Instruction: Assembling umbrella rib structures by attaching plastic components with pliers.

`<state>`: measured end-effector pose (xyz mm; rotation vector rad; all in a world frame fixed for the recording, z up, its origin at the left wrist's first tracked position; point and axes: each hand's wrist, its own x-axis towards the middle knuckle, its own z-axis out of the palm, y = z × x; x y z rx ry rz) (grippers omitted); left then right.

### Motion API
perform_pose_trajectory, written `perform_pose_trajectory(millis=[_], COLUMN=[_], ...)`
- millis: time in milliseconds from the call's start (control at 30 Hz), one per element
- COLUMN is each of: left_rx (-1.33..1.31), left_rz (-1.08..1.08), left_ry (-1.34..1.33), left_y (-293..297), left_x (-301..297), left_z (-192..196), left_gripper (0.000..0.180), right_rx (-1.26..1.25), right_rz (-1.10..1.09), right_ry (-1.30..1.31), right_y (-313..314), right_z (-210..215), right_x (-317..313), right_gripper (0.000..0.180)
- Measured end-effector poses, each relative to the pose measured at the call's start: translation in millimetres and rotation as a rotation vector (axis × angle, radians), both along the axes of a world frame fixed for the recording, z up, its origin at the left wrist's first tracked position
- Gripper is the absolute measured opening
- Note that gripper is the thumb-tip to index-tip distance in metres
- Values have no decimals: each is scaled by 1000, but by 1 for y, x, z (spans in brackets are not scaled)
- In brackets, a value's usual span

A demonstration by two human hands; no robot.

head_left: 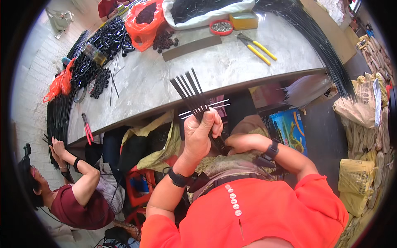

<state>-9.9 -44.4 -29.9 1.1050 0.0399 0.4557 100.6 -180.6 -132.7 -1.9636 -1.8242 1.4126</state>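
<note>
A bunch of thin, flat black strips [188, 89] rises from my left hand [198, 134], its upper ends fanned apart. My left fingers are wrapped round the bunch, thumb uppermost. Slim white sticks [221, 103] cross behind the strips at the level of that fist; whether my hand grips them too I cannot tell. Lower down, my right hand [244, 143] is closed at the bottom part of the same bunch, close to my lap, with its fingertips partly hidden. Both hands are in front of the table's near edge.
The grey table [140, 87] bears yellow-handled pliers [258, 51], a flat metal bar [192, 47], a red dish [221, 27] of small metal pieces and heaps of black parts [109, 39]. Long black rods [318, 37] hang over its right end. A co-worker [82, 198] handles rods at left.
</note>
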Motion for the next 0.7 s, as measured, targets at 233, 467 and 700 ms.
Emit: perform_pose_trajectory(millis=[233,467,700], left_rx=[-1,4,-145], left_rz=[49,-145,-141], left_ry=[136,19,43], left_y=[0,-1,2], left_x=[15,27,24], left_z=[-15,-24,-28], left_gripper=[39,54,97], right_rx=[733,1046,811], right_rz=[-876,-513,-533], right_ry=[62,442,736], right_y=[-8,18,30], right_z=[116,199,215], right_x=[68,72,47], right_gripper=[24,53,47])
